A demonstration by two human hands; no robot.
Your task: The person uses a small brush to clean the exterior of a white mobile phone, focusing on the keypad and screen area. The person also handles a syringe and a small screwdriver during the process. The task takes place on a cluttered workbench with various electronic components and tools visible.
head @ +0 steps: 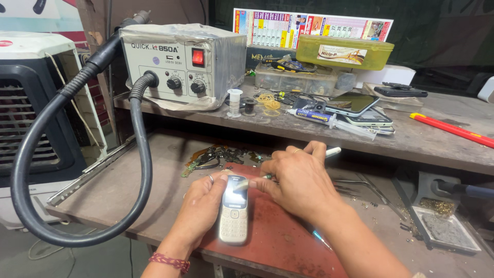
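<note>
My left hand [201, 206] grips a small cream keypad phone [233, 212], held upright over a red work mat [278, 242]. My right hand [296, 180] pinches a thin tool with a white handle [332, 152]; its tip rests on the phone's small screen. A ring sits on each hand, and a red thread band circles my left wrist.
A grey hot-air rework station [180, 64] with a thick black hose [31, 170] stands on the upper shelf. Loose circuit scraps [211, 156] lie behind the mat. Smartphones [355, 105], a glue tube [314, 116], plastic boxes [345, 51] and a red tool [453, 129] crowd the shelf. A soldering stand [447, 226] sits right.
</note>
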